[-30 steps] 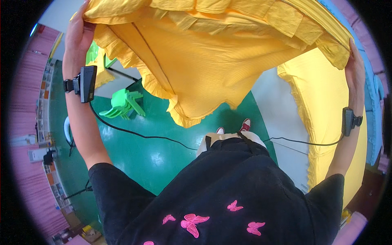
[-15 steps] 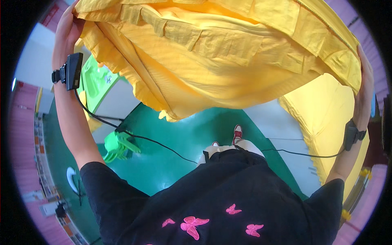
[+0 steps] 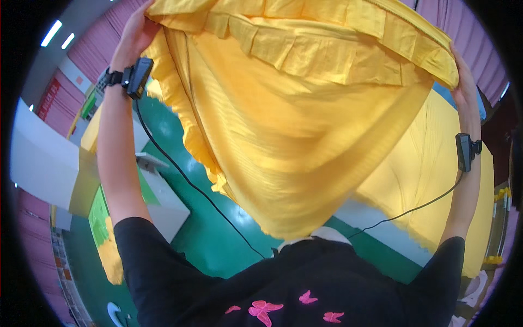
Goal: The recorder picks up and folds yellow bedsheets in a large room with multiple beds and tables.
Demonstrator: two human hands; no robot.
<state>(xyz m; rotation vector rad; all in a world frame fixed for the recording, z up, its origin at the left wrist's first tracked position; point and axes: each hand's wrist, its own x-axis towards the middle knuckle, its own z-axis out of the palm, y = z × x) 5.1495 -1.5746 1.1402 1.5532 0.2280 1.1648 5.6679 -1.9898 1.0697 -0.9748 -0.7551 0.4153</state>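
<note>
Nearest is the person's black shirt [image 3: 370, 283], dotted with pink butterflies [image 3: 263, 312]; bare forearms [image 3: 116, 147] rise from it on either side, each with a black wrist device [image 3: 140, 78] and a thin cable [image 3: 188, 180] trailing toward the waist, slack enough, it seems, to leave the arms free to spread. The left hand [image 3: 138, 34] grasps the upper-left corner of a yellow cloth [image 3: 289, 125]; the right hand [image 3: 464, 79] grips its upper-right end; fabric hides most of the fingers on both sides, so I cannot tell exactly how they close. The cloth is held up in the air before the person, between the two hands; the wide-apart grip probably serves to draw that edge out while the rest drops freely. Its long axis, judging by the part in view, runs crosswise from hand to hand, the right end sitting lower in the view; a pleated ruffle [image 3: 327, 57] follows roughly that line, and the loose body sags to a rounded point aimed down at the waist — the top edge leaves the view, so its full extent is unclear.

Beyond, at right, a second yellow cover [image 3: 436, 163] lies spread over a pale surface [image 3: 376, 220]; farther off are the green floor [image 3: 210, 223], pale furniture [image 3: 171, 210] and a bright green surface [image 3: 99, 218] at left, then pink curtains [image 3: 98, 52] and ceiling lights [image 3: 52, 34].
</note>
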